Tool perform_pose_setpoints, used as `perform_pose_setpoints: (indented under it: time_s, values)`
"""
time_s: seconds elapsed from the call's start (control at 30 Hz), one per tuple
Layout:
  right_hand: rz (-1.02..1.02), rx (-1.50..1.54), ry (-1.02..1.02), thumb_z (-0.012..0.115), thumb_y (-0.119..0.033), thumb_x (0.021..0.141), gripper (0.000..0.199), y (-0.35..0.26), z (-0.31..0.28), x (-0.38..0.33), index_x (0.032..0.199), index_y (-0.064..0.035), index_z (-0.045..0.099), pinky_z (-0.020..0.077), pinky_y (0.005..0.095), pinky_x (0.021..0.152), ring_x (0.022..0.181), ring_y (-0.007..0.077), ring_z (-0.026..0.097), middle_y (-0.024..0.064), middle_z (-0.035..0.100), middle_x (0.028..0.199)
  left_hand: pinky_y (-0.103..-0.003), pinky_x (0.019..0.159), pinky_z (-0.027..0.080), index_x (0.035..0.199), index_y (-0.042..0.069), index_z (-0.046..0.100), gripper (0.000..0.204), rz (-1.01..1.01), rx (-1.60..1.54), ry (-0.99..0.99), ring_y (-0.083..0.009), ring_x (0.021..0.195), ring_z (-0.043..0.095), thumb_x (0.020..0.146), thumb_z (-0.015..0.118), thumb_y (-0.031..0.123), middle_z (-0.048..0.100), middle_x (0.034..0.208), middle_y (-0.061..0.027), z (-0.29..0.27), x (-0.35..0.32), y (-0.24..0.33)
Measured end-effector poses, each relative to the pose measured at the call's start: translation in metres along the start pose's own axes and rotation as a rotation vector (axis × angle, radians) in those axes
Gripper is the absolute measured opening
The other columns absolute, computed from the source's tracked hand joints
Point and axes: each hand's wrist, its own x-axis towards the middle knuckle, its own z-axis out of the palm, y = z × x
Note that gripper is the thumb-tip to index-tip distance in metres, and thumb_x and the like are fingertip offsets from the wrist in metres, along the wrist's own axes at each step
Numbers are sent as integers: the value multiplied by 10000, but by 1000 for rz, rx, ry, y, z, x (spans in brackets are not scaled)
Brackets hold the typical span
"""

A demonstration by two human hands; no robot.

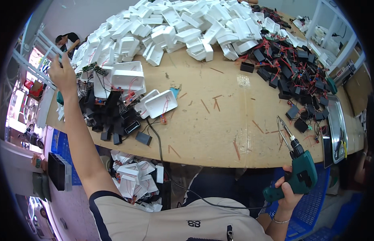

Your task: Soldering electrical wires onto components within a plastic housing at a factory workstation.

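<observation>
My right hand grips a dark green soldering gun by its handle, in front of the table's near right edge. The metal tip and the thin feed tube beside it point up and left over the tabletop. A black cord trails from the handle across my lap and up onto the table. My left arm is stretched far out to the left, and my left hand is raised beside the pile. Its fingertips close around something small that I cannot make out. Nearby lie green circuit boards and black plastic cases with wires.
White plastic housings are heaped across the back of the wooden table. Black wired cases are piled at the right, by a metal tray. White trays lie mid-left. A filled bin stands below; another person sits far left.
</observation>
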Motion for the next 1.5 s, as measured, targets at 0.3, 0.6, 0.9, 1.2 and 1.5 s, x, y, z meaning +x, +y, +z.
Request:
perform_pose_setpoints:
  time_s: [0.3, 0.6, 0.9, 1.2, 1.5]
  values:
    - [115, 69, 38, 644, -56, 685, 584, 10, -21, -1, 1196, 68, 387, 491, 265, 552, 615, 192, 582, 214, 560, 1013, -399, 932, 353, 1183, -10, 465, 521, 120, -669, -733, -345, 1104, 451, 771, 584, 286, 493, 1155, -241, 79, -82, 270]
    - [142, 138, 79, 617, 60, 704, 538, -2, -30, 1, 1200, 17, 412, 517, 309, 626, 685, 183, 606, 196, 569, 1046, -436, 812, 394, 1253, 6, 381, 664, 167, -444, -867, -384, 953, 489, 686, 666, 199, 490, 1085, -208, 109, -136, 324]
    - [231, 245, 17, 637, 38, 719, 443, -3, -23, 9, 1140, 20, 497, 518, 260, 644, 731, 121, 604, 113, 605, 1025, -374, 776, 412, 1018, -41, 541, 280, 94, -847, -848, -323, 889, 536, 800, 579, 130, 552, 952, -180, 58, -155, 321]
    - [68, 155, 148, 630, -20, 672, 594, 4, -27, -4, 1204, 68, 380, 494, 248, 528, 609, 187, 593, 226, 553, 1035, -376, 747, 441, 853, 47, 598, 143, 403, -955, -630, -302, 893, 552, 712, 618, 55, 549, 959, -128, -31, -156, 337]
    - [5, 67, 109, 630, -99, 687, 576, 4, -32, -11, 1196, 59, 413, 481, 239, 529, 610, 164, 575, 225, 547, 1074, -430, 857, 394, 794, 65, 604, 112, 1005, -978, -597, -249, 1001, 514, 692, 571, 97, 526, 966, -58, -83, -180, 352]
